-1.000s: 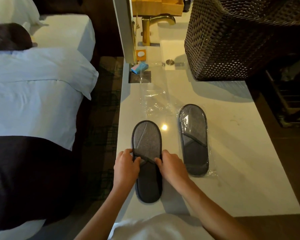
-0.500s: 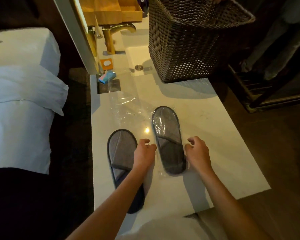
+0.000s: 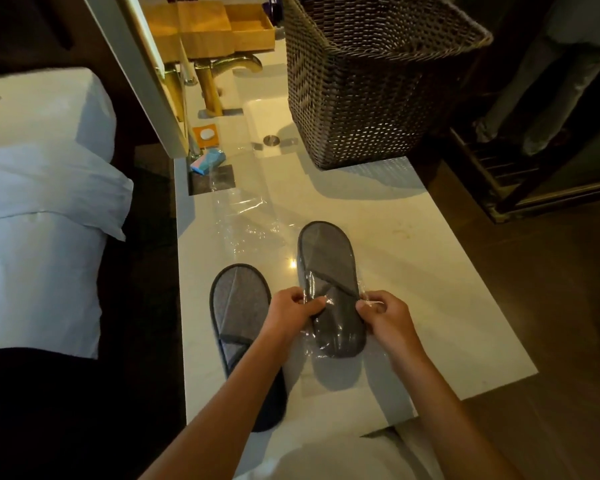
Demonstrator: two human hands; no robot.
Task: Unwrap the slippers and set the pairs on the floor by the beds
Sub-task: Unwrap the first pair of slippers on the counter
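Note:
Two flat grey slipper packs lie on a white counter [image 3: 430, 271]. The unwrapped grey slippers [image 3: 238, 306] rest at the left, partly under my left forearm. To their right lie the wrapped slippers [image 3: 326, 258] inside a clear plastic bag. My left hand [image 3: 288, 315] pinches the plastic at the bag's left edge. My right hand [image 3: 383, 315] pinches the plastic at its right edge. Both grip at the slippers' middle, just above the counter. An empty clear wrapper [image 3: 243, 216] lies crumpled behind them.
A dark wicker basket [image 3: 368, 84] stands at the counter's back right. A gold tap [image 3: 215, 77], sink drain [image 3: 271, 140] and small blue packet [image 3: 208, 161] sit at the back. White beds [image 3: 39, 202] lie left across a dark floor gap. A person's legs [image 3: 551, 81] stand far right.
My hands left the unwrapped slippers, moved right to the wrapped ones, and now both have closed on the plastic bag's edges. The camera view swung right.

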